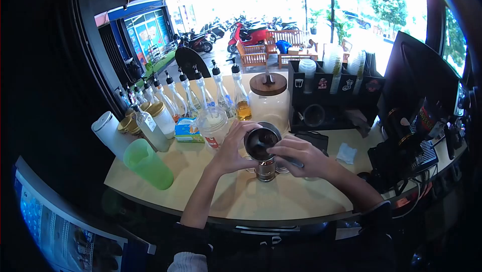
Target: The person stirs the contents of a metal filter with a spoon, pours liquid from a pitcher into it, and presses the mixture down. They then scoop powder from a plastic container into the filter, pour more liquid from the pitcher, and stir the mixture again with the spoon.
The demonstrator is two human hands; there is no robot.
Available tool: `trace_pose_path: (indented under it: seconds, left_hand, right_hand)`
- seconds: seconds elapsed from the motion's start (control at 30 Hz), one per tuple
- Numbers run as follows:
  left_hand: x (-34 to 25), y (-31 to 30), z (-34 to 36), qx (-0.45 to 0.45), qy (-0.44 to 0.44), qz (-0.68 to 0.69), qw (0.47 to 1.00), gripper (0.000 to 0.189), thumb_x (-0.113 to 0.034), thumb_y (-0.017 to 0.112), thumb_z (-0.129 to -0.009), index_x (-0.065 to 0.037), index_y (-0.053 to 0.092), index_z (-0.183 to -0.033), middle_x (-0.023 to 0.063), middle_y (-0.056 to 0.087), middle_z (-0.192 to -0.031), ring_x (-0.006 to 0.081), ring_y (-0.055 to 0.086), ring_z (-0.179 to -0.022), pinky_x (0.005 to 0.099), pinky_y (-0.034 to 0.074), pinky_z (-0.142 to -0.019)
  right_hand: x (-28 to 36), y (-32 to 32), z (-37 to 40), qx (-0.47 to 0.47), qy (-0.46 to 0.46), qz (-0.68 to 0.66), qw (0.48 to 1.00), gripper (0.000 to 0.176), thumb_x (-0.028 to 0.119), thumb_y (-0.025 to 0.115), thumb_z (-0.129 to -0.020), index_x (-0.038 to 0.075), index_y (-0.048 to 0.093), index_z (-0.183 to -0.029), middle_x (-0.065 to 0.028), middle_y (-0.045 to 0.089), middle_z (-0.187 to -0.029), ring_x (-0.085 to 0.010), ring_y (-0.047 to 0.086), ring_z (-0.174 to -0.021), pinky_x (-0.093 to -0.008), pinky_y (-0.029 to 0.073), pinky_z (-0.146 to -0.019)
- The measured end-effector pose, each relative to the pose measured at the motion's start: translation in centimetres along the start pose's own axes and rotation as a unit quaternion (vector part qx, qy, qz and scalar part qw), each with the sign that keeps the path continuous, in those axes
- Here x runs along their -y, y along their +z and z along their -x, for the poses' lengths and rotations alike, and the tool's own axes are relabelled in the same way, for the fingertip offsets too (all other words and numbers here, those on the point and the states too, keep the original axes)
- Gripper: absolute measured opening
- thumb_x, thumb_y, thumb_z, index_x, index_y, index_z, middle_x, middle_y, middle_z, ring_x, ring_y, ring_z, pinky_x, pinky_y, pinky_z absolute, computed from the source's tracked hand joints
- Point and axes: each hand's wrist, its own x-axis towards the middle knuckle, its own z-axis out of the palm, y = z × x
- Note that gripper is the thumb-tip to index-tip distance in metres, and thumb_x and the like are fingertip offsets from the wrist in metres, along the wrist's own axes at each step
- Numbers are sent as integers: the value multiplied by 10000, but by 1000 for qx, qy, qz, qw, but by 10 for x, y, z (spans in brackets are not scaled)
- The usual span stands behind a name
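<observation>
My left hand is wrapped round a dark round cup, tipped so its mouth faces me. The fingers of my right hand are pinched round a slim spoon, with its other end inside the cup's mouth. Inside the cup it looks dark, with a pale glint. Right below the cup, a shiny silver metal container stands on the counter, partly covered by it. To the left of the cup sits a clear plastic jar, close behind my left hand.
A green tumbler leans on the counter at left. Pump bottles line the back beside a wooden-lidded glass jar. A black cup organizer, a white tissue and a monitor are on the right.
</observation>
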Motion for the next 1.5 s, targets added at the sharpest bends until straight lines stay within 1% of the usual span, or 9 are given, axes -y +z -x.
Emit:
trace_pose_path:
  seconds: [0.1, 0.2, 0.27, 0.4, 0.9, 0.97, 1.07, 1.27, 1.5]
  left_hand:
    - [0, -1, 0, 1, -5, -5, 1000, 753, -153, 845, -539, -90, 518, -1215, 104, 554, -1183, 270, 526, -1143, 366, 458, -947]
    - [1, -3, 2, 14, -29, 12, 999, 777, -175, 849, -529, -99, 510, -1224, 93, 558, -1196, 273, 529, -1161, 434, 383, -1051]
    - [1, -6, 2, 34, -11, -25, 999, 845, -305, 884, -552, -146, 471, -1271, 68, 543, -1244, 283, 505, -1230, 573, 149, -1149]
    - [-2, -8, 3, 32, -19, -36, 999, 853, -306, 885, -550, -146, 467, -1276, 68, 542, -1246, 279, 506, -1230, 577, 140, -1152]
    - [-7, -2, 0, 41, -36, -45, 997, 813, -229, 850, -521, -148, 487, -1244, 67, 554, -1229, 281, 499, -1229, 549, 143, -1169]
    - [-7, 0, -1, 49, -33, -48, 997, 816, -242, 858, -523, -148, 486, -1243, 64, 550, -1233, 277, 502, -1226, 550, 145, -1168]
    - [-6, 4, -2, 49, -29, -47, 997, 816, -254, 865, -533, -150, 483, -1247, 62, 547, -1233, 272, 503, -1225, 555, 144, -1166]
    - [-11, 4, -5, 55, -17, -65, 996, 810, -276, 872, -553, -155, 480, -1252, 59, 547, -1230, 262, 506, -1224, 565, 139, -1163]
    - [-11, 7, -6, 58, -22, -66, 996, 788, -263, 844, -559, -178, 484, -1254, 27, 533, -1245, 254, 510, -1222, 595, 129, -1157]
  right_hand:
    - [3, -3, -2, 4, 7, -55, 998, 251, 73, 641, -867, 40, 620, -1115, -124, 632, -973, -266, 626, -893, -380, 509, -775]
    - [0, -6, -4, -21, 60, -101, 993, 201, 51, 615, -875, 6, 633, -1070, -136, 642, -937, -270, 633, -848, -360, 510, -760]
    - [-4, -5, -7, -5, 73, -166, 983, 168, 50, 582, -893, -12, 641, -1038, -143, 651, -918, -255, 645, -834, -344, 512, -753]
    - [0, -15, -11, 0, 185, -198, 963, 164, 61, 532, -918, -15, 640, -1014, -130, 660, -909, -195, 662, -827, -316, 514, -729]
    - [2, -22, -11, -42, 199, -128, 971, 118, 44, 577, -894, 1, 655, -972, -105, 684, -847, -190, 686, -755, -291, 509, -658]
    - [-2, -20, -8, -23, 191, -161, 968, 144, 32, 539, -926, -46, 648, -980, -98, 656, -871, -126, 645, -782, -275, 508, -701]
    - [-3, -12, -8, -88, 182, -159, 966, 125, 58, 571, -905, -12, 654, -966, -109, 686, -817, -181, 685, -734, -281, 506, -645]
    - [-7, -21, -4, -57, 240, -156, 957, 139, 80, 564, -915, -16, 655, -958, -110, 687, -782, -163, 683, -725, -271, 500, -633]
    - [-11, -20, -6, -49, 206, -131, 968, 142, 73, 558, -917, -23, 655, -958, -110, 680, -763, -159, 676, -707, -274, 497, -627]
